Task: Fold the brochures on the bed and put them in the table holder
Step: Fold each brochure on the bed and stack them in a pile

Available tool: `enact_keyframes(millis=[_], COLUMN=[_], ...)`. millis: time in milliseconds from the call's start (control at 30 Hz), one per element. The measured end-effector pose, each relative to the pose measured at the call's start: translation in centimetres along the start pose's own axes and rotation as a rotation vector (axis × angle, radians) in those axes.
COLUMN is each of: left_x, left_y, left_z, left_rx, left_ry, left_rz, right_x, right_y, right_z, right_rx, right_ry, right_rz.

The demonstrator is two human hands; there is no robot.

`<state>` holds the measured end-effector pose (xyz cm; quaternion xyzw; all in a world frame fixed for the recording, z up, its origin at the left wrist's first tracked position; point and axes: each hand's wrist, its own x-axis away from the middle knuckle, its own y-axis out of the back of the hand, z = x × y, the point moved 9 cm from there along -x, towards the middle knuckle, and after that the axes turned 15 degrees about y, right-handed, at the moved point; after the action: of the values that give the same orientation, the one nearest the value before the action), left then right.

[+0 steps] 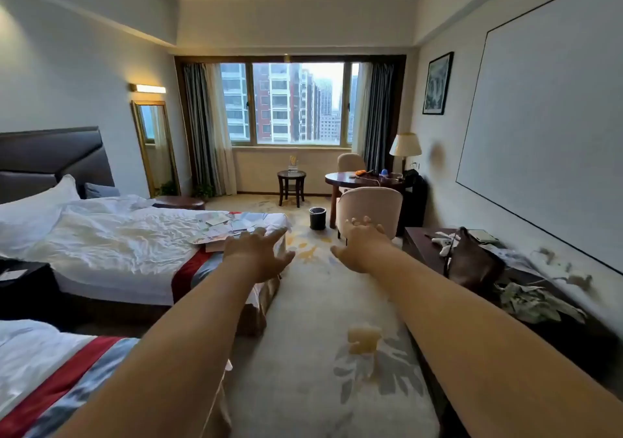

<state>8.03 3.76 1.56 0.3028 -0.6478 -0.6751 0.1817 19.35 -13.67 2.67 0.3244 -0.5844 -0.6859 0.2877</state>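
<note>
Several pale brochures [220, 227] lie scattered near the foot of the far bed [128, 245], on the white cover beside its red runner. Both my arms stretch out ahead over the aisle. My left hand [259, 252] hovers in front of the bed's foot corner, fingers spread, holding nothing, just short of the brochures. My right hand [362, 243] floats open over the carpet, empty too. A small round side table [292, 176] under the window carries a clear holder [293, 167] with something yellow in it.
A second bed [50, 370] is at my lower left. A dark desk [472, 255] with a brown bag runs along the right wall. Beige armchair [371, 211], round table [364, 181] and a black bin [317, 218] stand ahead. Patterned carpet forms the aisle.
</note>
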Motion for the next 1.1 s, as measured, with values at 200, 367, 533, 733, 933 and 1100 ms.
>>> enact_keyframes(millis=[200, 367, 533, 733, 933, 1100], left_x=[-14.3, -28.7, -45.7, -63.5, -82.1, -98.3], left_y=[-3.1, -8.0, -9.6, -11.2, -15.2, -18.4], left_z=[-2.6, -6.4, -11.1, -15.4, -18.6, -22.9], left_rx=[0.098, 0.043, -0.037, -0.015, -0.052, -0.074], left_ry=[-0.007, -0.024, 0.004, 0.04, 0.042, -0.021], left_rz=[0.048, 0.069, 0.058, 0.07, 0.039, 0.05], right_x=[-14.0, -27.2, -42.4, -59.3, -77.1, -92.3], right_y=[-2.2, -4.8, -5.3, -5.6, -7.8, -9.6], right_z=[-4.8, -13.3, -22.3, -30.7, -36.7, -44.1], right_rx=[-0.052, 0.018, 0.045, 0.028, 0.056, 0.048], right_ry=[-0.061, -0.086, -0.066, -0.085, -0.055, -0.127], right_rz=[0.089, 0.138, 0.155, 0.163, 0.123, 0.102])
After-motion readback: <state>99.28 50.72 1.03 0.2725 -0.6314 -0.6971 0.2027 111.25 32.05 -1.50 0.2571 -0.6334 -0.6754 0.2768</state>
